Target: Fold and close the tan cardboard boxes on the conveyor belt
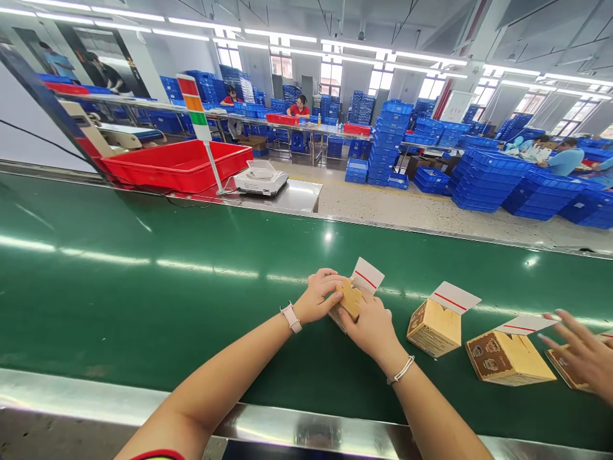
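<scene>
My left hand [318,296] and my right hand [370,326] both grip a small brown cardboard box [350,298] resting on the green conveyor belt [143,300]. Its white lid flap with a red stripe [367,276] stands open behind my fingers. To the right lie two more boxes of the same kind, one [435,327] close by and another [507,358] farther along, each with its white flap raised.
Another person's hand [582,354] reaches over a further box at the right edge. Beyond the belt stand a red tray [177,165], a white scale [261,179], a signal tower [196,108], and stacks of blue crates [483,179]. Other people work at far tables.
</scene>
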